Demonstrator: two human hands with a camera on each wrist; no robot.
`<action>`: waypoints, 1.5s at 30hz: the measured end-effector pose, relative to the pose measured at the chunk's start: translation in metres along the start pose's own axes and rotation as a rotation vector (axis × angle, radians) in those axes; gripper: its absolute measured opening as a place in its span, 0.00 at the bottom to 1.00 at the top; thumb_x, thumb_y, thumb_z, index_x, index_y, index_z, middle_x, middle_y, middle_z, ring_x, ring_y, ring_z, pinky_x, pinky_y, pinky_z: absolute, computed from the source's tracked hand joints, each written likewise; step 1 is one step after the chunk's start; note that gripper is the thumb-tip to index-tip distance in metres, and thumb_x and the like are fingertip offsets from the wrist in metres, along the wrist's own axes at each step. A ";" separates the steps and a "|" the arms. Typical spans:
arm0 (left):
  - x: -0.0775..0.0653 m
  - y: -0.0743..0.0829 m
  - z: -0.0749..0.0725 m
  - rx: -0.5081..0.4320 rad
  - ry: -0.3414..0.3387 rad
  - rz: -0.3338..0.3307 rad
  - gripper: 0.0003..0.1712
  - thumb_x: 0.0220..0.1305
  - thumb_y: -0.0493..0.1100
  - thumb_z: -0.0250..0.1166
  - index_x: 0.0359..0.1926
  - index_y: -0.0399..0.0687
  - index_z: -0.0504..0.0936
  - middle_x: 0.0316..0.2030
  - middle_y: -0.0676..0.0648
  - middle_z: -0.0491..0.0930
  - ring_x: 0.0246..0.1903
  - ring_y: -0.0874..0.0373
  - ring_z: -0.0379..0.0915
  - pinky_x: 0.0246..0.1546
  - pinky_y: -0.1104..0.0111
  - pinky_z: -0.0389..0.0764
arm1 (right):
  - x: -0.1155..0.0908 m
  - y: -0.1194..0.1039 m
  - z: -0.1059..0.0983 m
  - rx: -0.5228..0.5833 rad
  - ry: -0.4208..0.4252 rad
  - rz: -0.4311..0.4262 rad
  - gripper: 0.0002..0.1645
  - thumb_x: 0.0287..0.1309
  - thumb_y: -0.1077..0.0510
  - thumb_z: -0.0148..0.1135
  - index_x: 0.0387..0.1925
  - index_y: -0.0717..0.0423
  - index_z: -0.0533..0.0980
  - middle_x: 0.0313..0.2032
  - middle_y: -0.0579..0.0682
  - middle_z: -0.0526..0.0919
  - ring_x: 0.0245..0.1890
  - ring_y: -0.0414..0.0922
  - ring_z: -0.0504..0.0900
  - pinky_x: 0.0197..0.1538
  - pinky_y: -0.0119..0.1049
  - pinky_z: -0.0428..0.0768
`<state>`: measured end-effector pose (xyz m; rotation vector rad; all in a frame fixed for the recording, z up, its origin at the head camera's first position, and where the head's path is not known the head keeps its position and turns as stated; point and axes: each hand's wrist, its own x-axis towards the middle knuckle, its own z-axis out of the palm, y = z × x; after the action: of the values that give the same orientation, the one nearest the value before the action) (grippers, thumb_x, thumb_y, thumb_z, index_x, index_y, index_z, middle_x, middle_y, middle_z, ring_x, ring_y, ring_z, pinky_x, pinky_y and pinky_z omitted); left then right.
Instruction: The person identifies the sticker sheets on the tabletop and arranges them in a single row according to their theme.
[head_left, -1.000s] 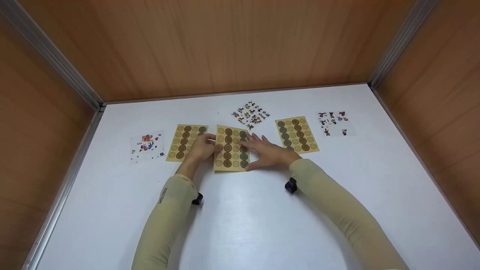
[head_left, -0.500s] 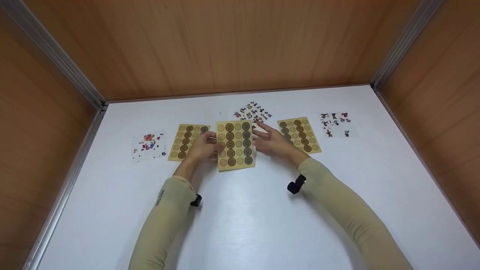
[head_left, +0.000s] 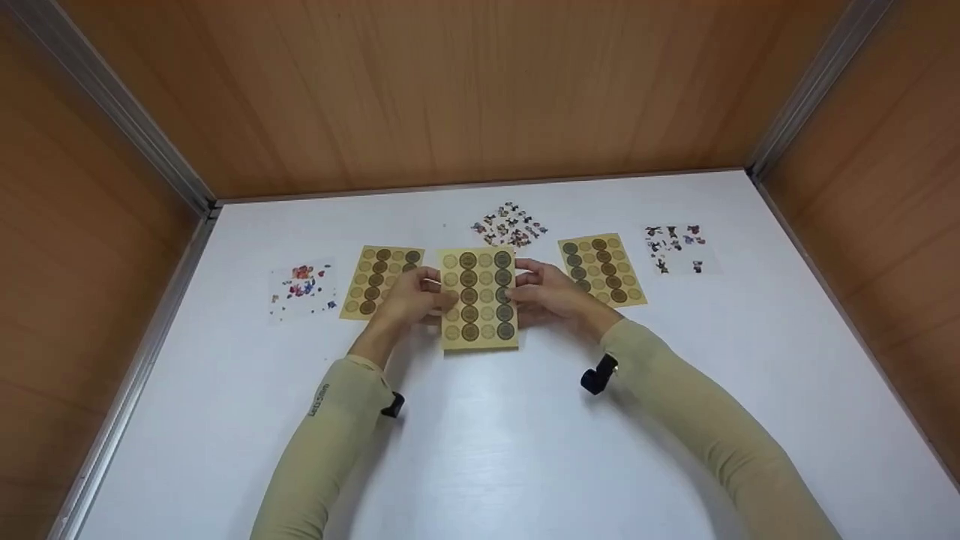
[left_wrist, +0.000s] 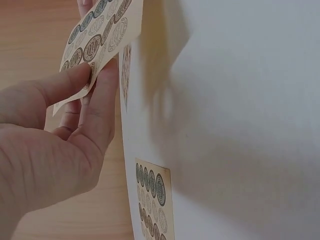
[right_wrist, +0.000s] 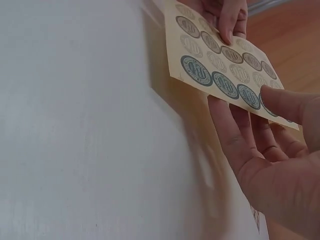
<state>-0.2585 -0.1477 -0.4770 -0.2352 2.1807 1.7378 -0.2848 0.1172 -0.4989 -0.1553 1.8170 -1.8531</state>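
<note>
A tan sticker sheet (head_left: 478, 300) with rows of round light and dark seals is held up off the white table. My left hand (head_left: 412, 296) pinches its left edge, thumb on top and fingers underneath. On the opposite edge my right hand (head_left: 551, 291) grips it the same way; the right wrist view shows the thumb over a dark green seal and the curled fingers (right_wrist: 235, 132) below. Similar sheets lie flat to either side, a left sheet (head_left: 364, 289) partly covered by my left hand and a right sheet (head_left: 616, 274) beyond my right hand.
Clear sheets with small colourful stickers lie at the left (head_left: 303, 289), at the back middle (head_left: 510, 225) and at the right (head_left: 679, 247). Wooden panels (head_left: 480, 97) wall the white table (head_left: 480, 442) at the back and both sides.
The sticker sheet has risen off the table and moved slightly right. My right hand, earlier spread over its right edge, left that edge and now pinches it. The left hand keeps its hold.
</note>
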 end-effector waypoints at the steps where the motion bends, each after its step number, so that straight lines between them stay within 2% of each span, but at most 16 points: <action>1: -0.001 0.001 0.000 0.000 -0.003 0.005 0.21 0.61 0.36 0.73 0.52 0.41 0.75 0.44 0.43 0.76 0.36 0.52 0.81 0.43 0.56 0.87 | 0.000 -0.001 0.000 -0.022 0.001 -0.003 0.41 0.62 0.67 0.66 0.74 0.56 0.61 0.47 0.55 0.79 0.41 0.49 0.87 0.48 0.46 0.87; 7: -0.004 0.004 0.001 0.014 -0.026 0.017 0.20 0.61 0.36 0.73 0.51 0.40 0.75 0.43 0.42 0.76 0.37 0.51 0.81 0.42 0.56 0.87 | -0.002 -0.002 0.000 -0.079 -0.004 -0.018 0.36 0.63 0.68 0.66 0.69 0.54 0.65 0.45 0.55 0.79 0.35 0.49 0.87 0.37 0.43 0.88; 13: -0.007 0.002 0.000 0.037 -0.046 -0.005 0.22 0.63 0.36 0.72 0.54 0.40 0.74 0.47 0.41 0.75 0.39 0.50 0.82 0.41 0.58 0.88 | -0.006 0.002 0.002 -0.070 -0.017 -0.008 0.35 0.63 0.68 0.66 0.69 0.53 0.66 0.47 0.57 0.78 0.38 0.51 0.87 0.41 0.47 0.88; 16: -0.008 0.001 0.001 0.040 -0.050 -0.004 0.22 0.62 0.37 0.72 0.54 0.40 0.74 0.48 0.41 0.74 0.39 0.50 0.82 0.40 0.58 0.88 | -0.007 0.002 0.002 -0.082 -0.010 -0.010 0.35 0.62 0.67 0.66 0.69 0.52 0.66 0.47 0.57 0.78 0.37 0.50 0.87 0.39 0.45 0.88; 22: -0.009 0.000 -0.001 0.039 -0.053 -0.006 0.22 0.63 0.37 0.72 0.54 0.39 0.74 0.45 0.41 0.75 0.38 0.51 0.82 0.39 0.58 0.88 | -0.007 0.001 0.005 -0.060 -0.019 0.006 0.34 0.63 0.69 0.65 0.68 0.52 0.67 0.46 0.57 0.79 0.38 0.51 0.87 0.40 0.45 0.88; 26: -0.009 -0.001 -0.007 0.065 -0.049 -0.014 0.21 0.64 0.36 0.71 0.54 0.38 0.74 0.44 0.41 0.75 0.37 0.52 0.82 0.38 0.58 0.88 | -0.002 0.000 0.011 -0.062 -0.031 0.008 0.34 0.62 0.69 0.65 0.67 0.53 0.66 0.45 0.56 0.79 0.37 0.50 0.87 0.39 0.44 0.88; 33: -0.019 -0.011 -0.032 0.122 -0.036 -0.028 0.22 0.65 0.38 0.70 0.57 0.39 0.74 0.47 0.40 0.76 0.39 0.50 0.82 0.41 0.56 0.88 | 0.005 -0.001 0.037 -0.052 -0.062 0.010 0.37 0.61 0.70 0.67 0.69 0.52 0.64 0.43 0.56 0.78 0.33 0.49 0.86 0.37 0.44 0.88; 40: -0.039 -0.027 -0.069 0.130 -0.031 -0.094 0.28 0.66 0.40 0.70 0.63 0.40 0.70 0.49 0.41 0.77 0.41 0.50 0.82 0.43 0.57 0.86 | 0.012 0.004 0.078 -0.027 -0.089 0.020 0.45 0.60 0.71 0.67 0.74 0.48 0.58 0.44 0.56 0.78 0.32 0.49 0.86 0.39 0.47 0.89; 45: -0.056 -0.042 -0.091 0.112 -0.020 -0.108 0.28 0.66 0.40 0.70 0.61 0.38 0.69 0.46 0.41 0.79 0.38 0.52 0.84 0.42 0.59 0.86 | 0.016 0.012 0.110 -0.040 -0.098 0.003 0.51 0.59 0.74 0.66 0.76 0.46 0.53 0.43 0.57 0.80 0.32 0.49 0.87 0.36 0.47 0.89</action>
<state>-0.2074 -0.2506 -0.4779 -0.3000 2.1999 1.5488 -0.2467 0.0120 -0.5058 -0.2533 1.7871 -1.7761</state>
